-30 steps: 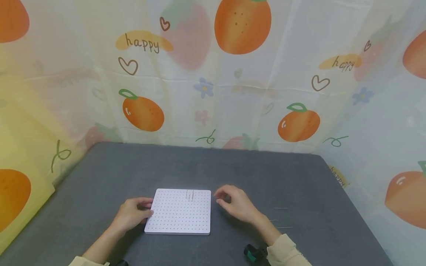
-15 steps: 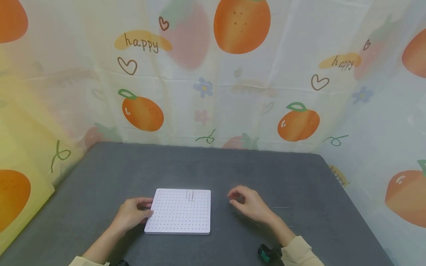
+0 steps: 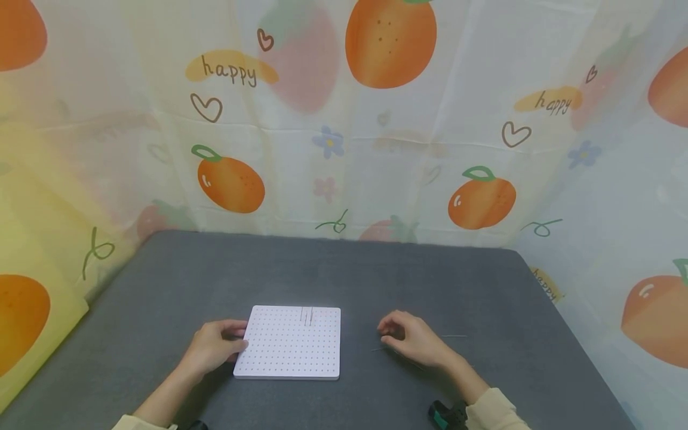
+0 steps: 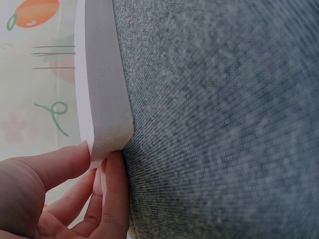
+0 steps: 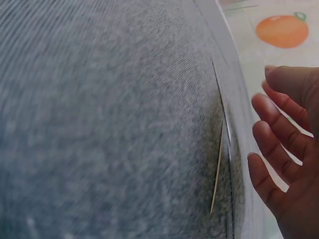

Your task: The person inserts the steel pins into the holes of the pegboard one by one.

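A white square pegboard [image 3: 285, 352] with rows of small holes lies on the grey tabletop. Three thin needles [image 3: 312, 316] stand upright near its far edge, and those needles [image 4: 54, 53] stick out from the board in the left wrist view too. My left hand [image 3: 211, 346] grips the board's left side, thumb on the top edge and fingers against the side. To the right of the board, my right hand [image 3: 412, 340] hovers low with loosely bent fingers and nothing between them. Below it, thin needles [image 5: 217, 169] lie on the cloth, partly hidden by the hand in the head view.
Another thin needle [image 3: 454, 335] lies farther right on the grey table [image 3: 226, 269]. A fruit-patterned curtain [image 3: 398, 179] hangs behind and around the table. A black and green device [image 3: 443, 416] sits at the right wrist.
My right hand has moved right and slightly nearer, away from the board's right edge, and now hovers over needles on the table. The left hand and board have stayed put.
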Demonstrator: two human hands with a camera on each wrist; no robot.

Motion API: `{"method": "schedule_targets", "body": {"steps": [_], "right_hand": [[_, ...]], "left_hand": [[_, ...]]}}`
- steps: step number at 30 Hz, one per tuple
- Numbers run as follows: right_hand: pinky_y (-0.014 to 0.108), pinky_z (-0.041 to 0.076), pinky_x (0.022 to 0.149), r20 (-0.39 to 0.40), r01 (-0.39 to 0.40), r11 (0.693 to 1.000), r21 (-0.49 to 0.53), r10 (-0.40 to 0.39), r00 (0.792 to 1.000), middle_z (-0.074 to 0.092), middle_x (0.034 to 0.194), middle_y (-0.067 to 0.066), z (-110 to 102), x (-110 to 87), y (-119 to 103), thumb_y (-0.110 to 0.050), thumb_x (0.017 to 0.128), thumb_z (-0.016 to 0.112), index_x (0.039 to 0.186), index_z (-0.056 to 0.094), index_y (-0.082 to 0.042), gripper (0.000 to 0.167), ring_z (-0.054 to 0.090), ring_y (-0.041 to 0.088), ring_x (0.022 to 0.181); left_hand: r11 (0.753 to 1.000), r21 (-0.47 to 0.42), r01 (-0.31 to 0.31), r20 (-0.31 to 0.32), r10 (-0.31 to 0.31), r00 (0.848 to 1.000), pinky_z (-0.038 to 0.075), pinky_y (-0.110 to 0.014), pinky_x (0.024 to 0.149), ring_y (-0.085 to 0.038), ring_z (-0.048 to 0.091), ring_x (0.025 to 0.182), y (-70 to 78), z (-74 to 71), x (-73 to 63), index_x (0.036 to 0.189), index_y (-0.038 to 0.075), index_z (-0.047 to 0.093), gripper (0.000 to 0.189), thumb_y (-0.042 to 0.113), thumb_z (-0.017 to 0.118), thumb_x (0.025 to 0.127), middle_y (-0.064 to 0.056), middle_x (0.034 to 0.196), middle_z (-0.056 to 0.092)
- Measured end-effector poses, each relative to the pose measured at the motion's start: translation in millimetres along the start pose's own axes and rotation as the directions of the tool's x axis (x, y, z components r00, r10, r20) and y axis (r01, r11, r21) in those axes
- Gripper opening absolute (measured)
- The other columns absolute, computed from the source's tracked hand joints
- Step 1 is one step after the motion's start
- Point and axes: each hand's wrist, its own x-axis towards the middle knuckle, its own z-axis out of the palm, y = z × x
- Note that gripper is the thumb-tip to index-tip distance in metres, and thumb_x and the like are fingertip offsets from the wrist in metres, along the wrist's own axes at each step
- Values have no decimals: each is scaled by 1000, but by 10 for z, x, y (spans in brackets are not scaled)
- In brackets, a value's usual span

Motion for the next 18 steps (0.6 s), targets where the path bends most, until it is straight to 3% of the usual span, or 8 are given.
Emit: {"method": "schedule_targets", "body": {"steps": [7,18], "right_hand": [[23,47,71,44,-7,1000,-24,8,999,58,89,-13,5,-40,44,-19,83,67,95,61,-20,13,52,4,81],[23,43,71,48,64,993,-96,-59,997,58,87,-13,25,-80,80,-20,83,67,92,61,-20,11,51,4,79]], "left_hand": [[1000,-6,-8,-2,8,1000,56,-31,60,-16,60,74,3,-2,-12,117,-3,58,43,3,68,76,-14,101,63],[1000,-4,-14,0,14,1000,55,-32,60,-16,60,74,2,-7,-8,117,-4,58,42,3,68,77,-15,100,63]]}}
